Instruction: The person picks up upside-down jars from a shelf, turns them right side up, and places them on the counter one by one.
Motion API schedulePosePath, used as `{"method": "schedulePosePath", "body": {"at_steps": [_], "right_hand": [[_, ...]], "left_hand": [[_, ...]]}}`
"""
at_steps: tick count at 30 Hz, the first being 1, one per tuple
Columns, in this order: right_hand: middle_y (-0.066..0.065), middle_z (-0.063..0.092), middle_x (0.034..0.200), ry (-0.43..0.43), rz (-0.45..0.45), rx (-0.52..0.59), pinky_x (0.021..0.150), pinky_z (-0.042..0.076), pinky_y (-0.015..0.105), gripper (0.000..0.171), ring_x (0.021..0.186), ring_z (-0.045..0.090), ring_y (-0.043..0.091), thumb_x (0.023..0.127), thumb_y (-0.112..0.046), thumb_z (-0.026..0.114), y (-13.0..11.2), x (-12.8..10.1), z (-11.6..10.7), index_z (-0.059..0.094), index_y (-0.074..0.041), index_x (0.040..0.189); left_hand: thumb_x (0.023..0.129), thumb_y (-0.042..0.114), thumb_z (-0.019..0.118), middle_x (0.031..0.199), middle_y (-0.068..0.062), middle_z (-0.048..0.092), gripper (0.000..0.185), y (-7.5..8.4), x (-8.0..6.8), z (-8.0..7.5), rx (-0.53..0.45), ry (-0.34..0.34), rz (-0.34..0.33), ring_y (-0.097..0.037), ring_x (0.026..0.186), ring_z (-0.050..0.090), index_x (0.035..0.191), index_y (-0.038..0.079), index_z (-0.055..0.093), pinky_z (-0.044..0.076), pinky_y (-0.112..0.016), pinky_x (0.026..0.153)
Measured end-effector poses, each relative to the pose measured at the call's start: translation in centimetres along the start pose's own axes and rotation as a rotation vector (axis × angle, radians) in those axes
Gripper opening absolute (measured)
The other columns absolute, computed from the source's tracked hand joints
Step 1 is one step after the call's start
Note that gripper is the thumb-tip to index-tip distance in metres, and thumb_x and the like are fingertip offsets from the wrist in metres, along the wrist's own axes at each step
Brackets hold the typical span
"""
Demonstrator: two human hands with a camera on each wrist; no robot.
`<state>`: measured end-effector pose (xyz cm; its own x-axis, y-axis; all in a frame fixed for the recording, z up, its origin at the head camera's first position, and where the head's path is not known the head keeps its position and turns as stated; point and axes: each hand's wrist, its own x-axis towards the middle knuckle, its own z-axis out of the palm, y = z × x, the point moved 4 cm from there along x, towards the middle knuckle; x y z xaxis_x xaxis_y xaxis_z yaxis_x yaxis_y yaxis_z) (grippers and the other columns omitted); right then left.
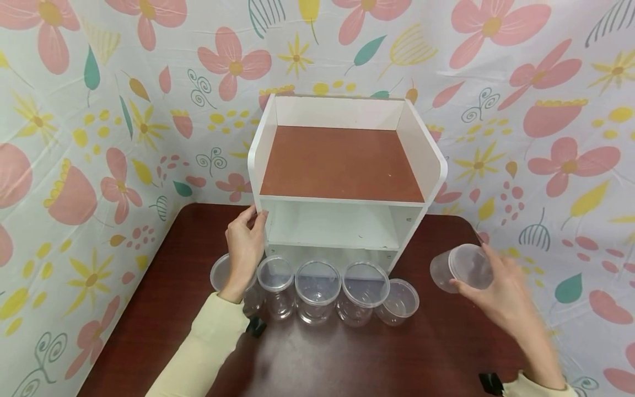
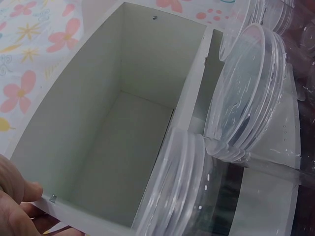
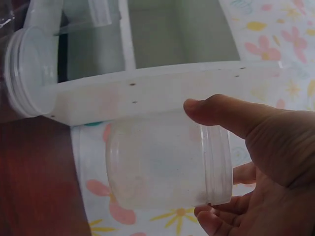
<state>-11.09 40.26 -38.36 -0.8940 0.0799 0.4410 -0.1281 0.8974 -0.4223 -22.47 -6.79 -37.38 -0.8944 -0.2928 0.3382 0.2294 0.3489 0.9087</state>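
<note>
Head view shows a dark brown tabletop (image 1: 307, 358) set into a corner of flowered cloth walls. Toward its left side, the left hand (image 1: 245, 242) rests on the left front edge of a white shelf unit (image 1: 342, 182) standing at the back edge of the tabletop; its grip is loosely curled on that side panel, fingertips on the edge, and the left wrist view shows the thumb (image 2: 19, 189) on the panel's edge beside the open compartment. Along the unit's front runs a row of clear lidded jars (image 1: 317, 289), side by side, the leftmost partly hidden behind the left wrist, the rightmost tilted. Toward the right edge of the tabletop, well apart from the row, the right hand (image 1: 501, 295) holds one more clear jar (image 1: 461, 267) in the air, lying on its side. Its grip is wrapped round the jar near the lid, thumb (image 3: 221, 110) on top and fingers below.
</note>
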Motion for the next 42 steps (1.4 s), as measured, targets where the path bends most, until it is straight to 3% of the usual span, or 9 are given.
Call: {"method": "schedulePosePath", "body": {"at_steps": [10, 21, 42], "right_hand": [[0.048, 0.052, 0.117, -0.028, -0.058, 0.018, 0.087, 0.035, 0.07, 0.095, 0.107, 0.047, 0.063, 0.059, -0.013, 0.095, 1.7, -0.8, 2.7, 0.048, 0.02, 0.135], [0.047, 0.048, 0.123, -0.203, 0.076, -0.017, 0.081, 0.04, 0.068, 0.1, 0.11, 0.042, 0.065, 0.072, -0.025, 0.093, 3.0, -2.5, 5.6, 0.039, 0.019, 0.144], [0.048, 0.05, 0.12, -0.22, 0.089, -0.022, 0.084, 0.041, 0.069, 0.098, 0.108, 0.046, 0.067, 0.069, -0.021, 0.095, 3.9, -4.6, 8.6, 0.042, 0.021, 0.14]], "left_hand": [[0.102, 0.014, 0.066, 0.117, -0.017, 0.074, 0.032, -0.2, 0.1, 0.1, -0.012, -0.009, -0.005, -0.029, 0.106, 0.072, 0.131, 0.001, 0.07, 0.057, -0.048, 0.089], [0.102, 0.016, 0.067, 0.117, -0.016, 0.074, 0.033, -0.1, 0.0, 0.0, -0.013, -0.008, -0.007, -0.028, 0.107, 0.072, 0.131, 0.001, 0.07, 0.057, -0.047, 0.09], [0.102, 0.017, 0.066, 0.117, -0.017, 0.074, 0.034, -0.2, 0.1, 0.0, -0.005, -0.01, -0.014, -0.03, 0.107, 0.072, 0.132, 0.0, 0.069, 0.057, -0.048, 0.09]]}}
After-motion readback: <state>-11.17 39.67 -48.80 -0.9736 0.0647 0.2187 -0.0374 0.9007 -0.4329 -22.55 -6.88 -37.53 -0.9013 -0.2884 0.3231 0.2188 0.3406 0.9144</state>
